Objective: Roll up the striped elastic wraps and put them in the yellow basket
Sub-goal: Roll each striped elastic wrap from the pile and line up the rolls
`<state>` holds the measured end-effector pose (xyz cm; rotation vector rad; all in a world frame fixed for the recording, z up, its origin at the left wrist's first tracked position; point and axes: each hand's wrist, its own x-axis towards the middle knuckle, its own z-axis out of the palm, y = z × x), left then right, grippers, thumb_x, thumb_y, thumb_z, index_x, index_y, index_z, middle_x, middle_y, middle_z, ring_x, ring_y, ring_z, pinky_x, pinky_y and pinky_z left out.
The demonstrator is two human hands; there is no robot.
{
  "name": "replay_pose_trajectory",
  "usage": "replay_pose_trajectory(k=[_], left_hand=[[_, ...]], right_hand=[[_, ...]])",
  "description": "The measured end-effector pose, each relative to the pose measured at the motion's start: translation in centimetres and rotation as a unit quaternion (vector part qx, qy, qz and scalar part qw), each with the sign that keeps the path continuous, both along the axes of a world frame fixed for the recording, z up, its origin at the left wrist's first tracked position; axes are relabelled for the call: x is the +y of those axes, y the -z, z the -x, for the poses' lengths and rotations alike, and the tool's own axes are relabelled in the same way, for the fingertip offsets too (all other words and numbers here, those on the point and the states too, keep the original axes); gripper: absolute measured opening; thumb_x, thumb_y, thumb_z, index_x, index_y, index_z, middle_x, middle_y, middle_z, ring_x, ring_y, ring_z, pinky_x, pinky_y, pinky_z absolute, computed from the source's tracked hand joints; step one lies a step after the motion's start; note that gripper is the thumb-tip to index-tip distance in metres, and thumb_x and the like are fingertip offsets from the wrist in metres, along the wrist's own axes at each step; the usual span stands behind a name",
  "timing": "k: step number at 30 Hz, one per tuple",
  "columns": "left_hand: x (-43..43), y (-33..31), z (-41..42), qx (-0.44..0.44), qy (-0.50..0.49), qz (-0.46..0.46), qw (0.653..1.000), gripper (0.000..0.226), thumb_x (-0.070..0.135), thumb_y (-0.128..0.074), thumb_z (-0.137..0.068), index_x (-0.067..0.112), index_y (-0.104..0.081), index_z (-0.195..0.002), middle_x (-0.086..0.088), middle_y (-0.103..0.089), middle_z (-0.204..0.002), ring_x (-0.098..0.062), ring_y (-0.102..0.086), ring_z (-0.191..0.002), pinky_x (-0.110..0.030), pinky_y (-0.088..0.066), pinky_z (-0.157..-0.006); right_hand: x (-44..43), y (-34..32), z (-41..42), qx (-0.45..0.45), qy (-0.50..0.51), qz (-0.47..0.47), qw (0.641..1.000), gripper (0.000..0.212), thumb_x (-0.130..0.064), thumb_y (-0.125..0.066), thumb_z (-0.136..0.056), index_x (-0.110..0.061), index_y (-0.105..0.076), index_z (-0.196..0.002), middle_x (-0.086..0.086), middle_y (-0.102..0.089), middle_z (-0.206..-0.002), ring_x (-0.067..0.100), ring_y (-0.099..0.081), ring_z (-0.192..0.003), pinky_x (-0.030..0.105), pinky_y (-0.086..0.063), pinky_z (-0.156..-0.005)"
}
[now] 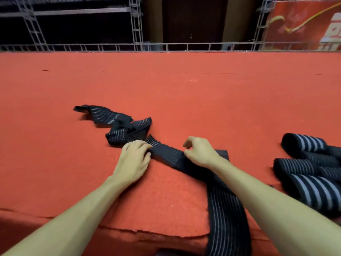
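The red felt surface fills the view. One striped wrap lies flat from mid-surface over the near edge, with a crumpled wrap just beyond its far end. Rolled wraps sit at the right edge. No yellow basket is visible. My left hand grips the flat wrap. My right hand curls over it, but I cannot tell if it pinches. Judgement: rolling of both is outstanding.

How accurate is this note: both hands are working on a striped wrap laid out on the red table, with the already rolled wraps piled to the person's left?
One point is wrong: the rolled wraps are piled to the person's right, not left, as the head view shows. The rest holds: the left hand and right hand are both working on a striped wrap laid out on the red table.
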<state>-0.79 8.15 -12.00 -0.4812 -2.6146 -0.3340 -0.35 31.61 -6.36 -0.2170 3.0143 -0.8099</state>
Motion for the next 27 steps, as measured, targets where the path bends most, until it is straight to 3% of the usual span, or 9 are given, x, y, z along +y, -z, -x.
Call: replay_pose_trajectory(k=[6, 8, 10, 14, 18, 21, 25, 27], left_hand=[[-1.5, 2.0, 0.1, -0.041, -0.089, -0.145, 0.985, 0.037, 0.043, -0.042, -0.096, 0.016, -0.067, -0.103, -0.002, -0.059, -0.103, -0.023, -0.055, -0.104, -0.043, -0.037, -0.096], [-1.3, 2.0, 0.3, -0.049, -0.092, -0.173, 0.979, 0.026, 0.039, -0.053, -0.096, 0.017, -0.065, -0.103, 0.0, -0.056, -0.105, -0.019, -0.053, -0.107, -0.041, -0.034, -0.101], [-1.3, 2.0, 0.5, -0.06, -0.1, -0.226, 0.967, 0.023, 0.033, -0.06, -0.094, 0.015, -0.061, -0.108, 0.001, -0.051, -0.111, -0.016, -0.052, -0.11, -0.041, -0.033, -0.105], [-1.8, 2.2, 0.9, -0.099, -0.12, -0.282, 0.947, 0.05, 0.011, -0.058, -0.086, 0.015, -0.046, -0.135, 0.002, -0.048, -0.123, -0.022, -0.055, -0.113, -0.045, -0.041, -0.102], [-1.8, 2.4, 1.1, -0.127, -0.12, -0.241, 0.954, 0.062, 0.006, -0.05, -0.086, 0.022, -0.037, -0.144, 0.005, -0.052, -0.128, -0.02, -0.05, -0.12, -0.04, -0.037, -0.108], [-1.7, 2.3, 1.0, -0.129, -0.126, -0.187, 0.966, 0.06, 0.007, -0.045, -0.089, 0.024, -0.036, -0.145, 0.002, -0.053, -0.133, -0.021, -0.046, -0.124, -0.038, -0.033, -0.109], [-1.6, 2.1, 0.9, -0.124, -0.126, -0.167, 0.97, 0.057, 0.009, -0.043, -0.089, 0.026, -0.038, -0.144, 0.001, -0.054, -0.133, -0.023, -0.046, -0.124, -0.038, -0.035, -0.108], [-1.4, 2.0, 0.8, -0.118, -0.12, -0.167, 0.971, 0.056, 0.008, -0.045, -0.089, 0.023, -0.041, -0.143, -0.001, -0.055, -0.133, -0.023, -0.047, -0.123, -0.038, -0.035, -0.107]], right_hand=[[-6.5, 2.3, 3.6, 0.032, 0.004, 0.128, 0.991, 0.032, -0.013, -0.056, -0.089, -0.014, -0.063, -0.12, 0.007, -0.061, -0.128, 0.022, -0.053, -0.122, 0.024, -0.033, -0.102], [-7.7, 3.5, 4.5, 0.024, 0.04, 0.156, 0.987, 0.032, -0.026, -0.055, -0.093, -0.019, -0.061, -0.123, 0.002, -0.064, -0.127, 0.021, -0.056, -0.12, 0.028, -0.039, -0.099], [-8.2, 4.5, 4.8, 0.023, 0.07, 0.128, 0.989, 0.037, -0.044, -0.05, -0.094, -0.029, -0.058, -0.126, -0.004, -0.065, -0.126, 0.024, -0.056, -0.12, 0.034, -0.042, -0.097], [-8.2, 4.8, 5.2, 0.041, 0.068, 0.127, 0.989, 0.041, -0.063, -0.048, -0.09, -0.039, -0.061, -0.12, -0.008, -0.069, -0.114, 0.022, -0.059, -0.115, 0.035, -0.042, -0.089], [-7.8, 5.2, 5.0, 0.043, 0.049, 0.152, 0.986, 0.026, -0.052, -0.063, -0.086, -0.031, -0.072, -0.097, -0.008, -0.073, -0.096, 0.019, -0.065, -0.098, 0.032, -0.048, -0.081], [-6.9, 4.5, 4.9, 0.023, 0.037, 0.196, 0.98, 0.013, -0.036, -0.068, -0.087, -0.024, -0.072, -0.084, -0.006, -0.07, -0.081, 0.014, -0.064, -0.082, 0.025, -0.041, -0.07], [-6.7, 4.4, 4.5, 0.007, 0.04, 0.21, 0.977, 0.022, -0.029, -0.069, -0.088, -0.02, -0.064, -0.068, -0.007, -0.063, -0.067, 0.01, -0.056, -0.067, 0.025, -0.038, -0.065], [-6.8, 4.4, 4.1, 0.007, 0.061, 0.274, 0.96, 0.029, -0.021, -0.069, -0.086, -0.017, -0.06, -0.059, -0.006, -0.058, -0.059, 0.011, -0.052, -0.06, 0.028, -0.039, -0.061]])
